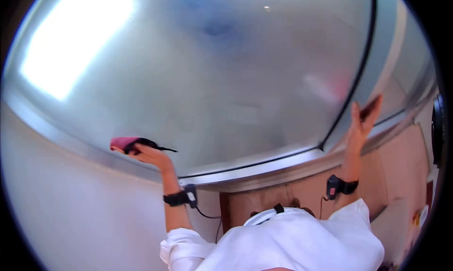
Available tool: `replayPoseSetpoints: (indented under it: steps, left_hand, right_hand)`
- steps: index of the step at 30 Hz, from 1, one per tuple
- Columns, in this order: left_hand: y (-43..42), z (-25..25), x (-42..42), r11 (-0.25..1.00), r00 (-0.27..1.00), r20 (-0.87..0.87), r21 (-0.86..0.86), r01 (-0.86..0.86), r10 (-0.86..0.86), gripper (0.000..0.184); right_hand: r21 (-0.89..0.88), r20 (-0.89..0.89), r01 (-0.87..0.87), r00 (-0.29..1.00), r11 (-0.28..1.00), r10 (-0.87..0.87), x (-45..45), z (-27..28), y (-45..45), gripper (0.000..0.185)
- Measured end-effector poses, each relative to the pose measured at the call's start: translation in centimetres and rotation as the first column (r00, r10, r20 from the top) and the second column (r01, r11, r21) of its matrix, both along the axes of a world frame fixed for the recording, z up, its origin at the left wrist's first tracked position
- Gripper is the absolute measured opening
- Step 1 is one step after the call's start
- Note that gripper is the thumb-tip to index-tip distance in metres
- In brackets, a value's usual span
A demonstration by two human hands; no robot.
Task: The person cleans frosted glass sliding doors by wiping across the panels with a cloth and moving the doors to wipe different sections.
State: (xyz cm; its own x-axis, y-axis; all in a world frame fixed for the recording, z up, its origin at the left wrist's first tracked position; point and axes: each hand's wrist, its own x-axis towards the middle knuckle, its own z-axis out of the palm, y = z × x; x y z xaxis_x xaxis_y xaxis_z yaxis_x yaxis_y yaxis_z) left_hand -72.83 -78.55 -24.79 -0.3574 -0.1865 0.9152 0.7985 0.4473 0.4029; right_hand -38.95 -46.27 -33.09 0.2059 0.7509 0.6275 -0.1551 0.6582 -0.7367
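My left hand (150, 156) holds a pink and black cloth (126, 144) at the lower left of a large misted glass pane (226, 96). A thin dark end of the cloth sticks out to the right, over the fingers. Whether the cloth presses on the glass I cannot tell. On the right, my right hand (364, 120) is raised and open, thumb apart from the fingers, with nothing in it. It is beside the pane's dark edge strip (351, 94), in front of the neighbouring glass. Contact there cannot be made out.
A metal frame (255, 169) runs along the pane's bottom edge, with a white wall (94, 200) to the left. Bright light glares at the upper left. Both wrists wear black straps with small boxes and cables. Brown floor (264, 202) shows below.
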Motion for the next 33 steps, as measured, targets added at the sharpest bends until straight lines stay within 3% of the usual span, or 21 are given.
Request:
replayPoseSetpoints:
  steps: [2, 3, 4, 7, 10, 11, 12, 14, 16, 18, 19, 21, 22, 24, 26, 28, 30, 33]
  left_hand:
    - [5.0, -3.9, 3.0, 0.982, 0.980, -0.085, 0.026, 0.185, -0.182, 0.064]
    - [6.7, -5.5, 3.0, 0.975, 0.941, -0.281, -0.174, 0.142, -0.187, 0.065]
    - [8.8, -5.3, 5.6, 0.962, 0.962, -0.245, -0.268, 0.054, -0.123, 0.067]
    - [15.0, -4.6, 10.8, 0.874, 0.943, -0.289, -0.485, 0.006, -0.167, 0.076]
    - [21.6, -4.0, 16.0, 0.783, 0.863, -0.461, -0.608, -0.136, -0.208, 0.081]
    - [22.8, -3.7, 17.8, 0.743, 0.859, -0.443, -0.659, -0.119, -0.255, 0.079]
    - [24.2, -3.5, 19.3, 0.710, 0.873, -0.395, -0.699, -0.083, -0.287, 0.068]
    - [28.0, -3.7, 21.7, 0.763, 0.825, -0.408, -0.646, 0.043, -0.392, 0.050]
    - [28.1, -2.1, 22.3, 0.732, 0.774, -0.430, -0.679, 0.061, -0.464, 0.050]
    - [27.6, -1.6, 21.8, 0.712, 0.705, -0.466, -0.698, 0.079, -0.535, 0.050]
    - [26.9, -1.8, 21.1, 0.731, 0.736, -0.472, -0.681, 0.046, -0.485, 0.050]
    - [25.0, -2.0, 19.6, 0.749, 0.632, -0.609, -0.659, -0.066, -0.479, 0.052]
    - [23.8, -2.2, 18.3, 0.759, 0.655, -0.615, -0.644, -0.097, -0.438, 0.052]
    - [21.0, -2.8, 15.6, 0.757, 0.684, -0.535, -0.652, 0.040, -0.496, 0.055]
    - [16.7, -2.1, 11.8, 0.771, 0.731, -0.532, -0.637, -0.012, -0.428, 0.058]
    - [13.1, -2.4, 7.8, 0.836, 0.822, -0.427, -0.539, 0.102, -0.376, 0.061]
    - [9.2, -2.4, 4.3, 0.745, 0.940, -0.077, -0.632, 0.211, -0.332, 0.059]
    - [3.3, -3.8, -1.0, 0.943, 0.982, -0.179, -0.333, -0.006, -0.057, 0.060]
  right_hand:
    - [0.008, 0.015, -0.035, 0.999, 0.999, 0.035, 0.3, 0.1, 0.0, 0.073]
    - [0.020, 0.037, -0.002, 0.999, 1.000, 0.001, 0.3, 0.6, -0.3, 0.074]
    - [0.017, 0.049, 0.010, 0.999, 1.000, -0.011, 0.3, 0.8, -0.4, 0.074]
    - [-0.002, 0.174, 0.031, 0.984, 1.000, -0.030, 0.9, 0.5, -0.6, 0.078]
    - [0.040, 0.112, -0.027, 0.993, 0.999, 0.022, 1.0, -0.1, 0.0, 0.080]
    - [-0.048, 0.185, 0.023, 0.983, 0.999, -0.014, 1.3, -0.4, -0.1, 0.081]
    - [-0.043, 0.151, -0.009, 0.988, 0.999, 0.016, 1.3, -0.8, 0.2, 0.080]
    - [-0.015, 0.130, 0.027, 0.991, 1.000, -0.025, 1.8, -2.2, 1.4, 0.078]
    - [-0.007, 0.132, 0.054, 0.990, 0.999, -0.053, 1.4, 0.3, 0.3, 0.075]
    - [0.142, 0.168, 0.099, 0.978, 0.985, -0.122, 1.5, 0.7, 0.3, 0.072]
    - [0.139, 0.249, 0.098, 0.960, 0.985, -0.131, 2.9, -1.3, 1.9, 0.072]
    - [0.184, 0.258, 0.132, 0.950, 0.974, -0.178, 3.0, -0.7, 1.7, 0.074]
    - [0.167, 0.272, 0.134, 0.946, 0.977, -0.176, 3.0, -0.6, 1.6, 0.074]
    - [0.143, 0.272, 0.136, 0.947, 0.980, -0.171, 3.4, -0.8, 2.1, 0.073]
    - [0.148, 0.259, 0.090, 0.958, 0.985, -0.126, 2.9, 0.1, 1.8, 0.072]
    - [0.207, 0.193, 0.053, 0.977, 0.977, -0.094, 2.7, 0.8, 1.8, 0.071]
    - [0.207, 0.170, 0.006, 0.984, 0.978, -0.042, 2.9, 0.8, 2.4, 0.071]
    - [0.174, 0.159, -0.035, 0.987, 0.984, 0.007, 2.7, 1.3, 1.6, 0.070]
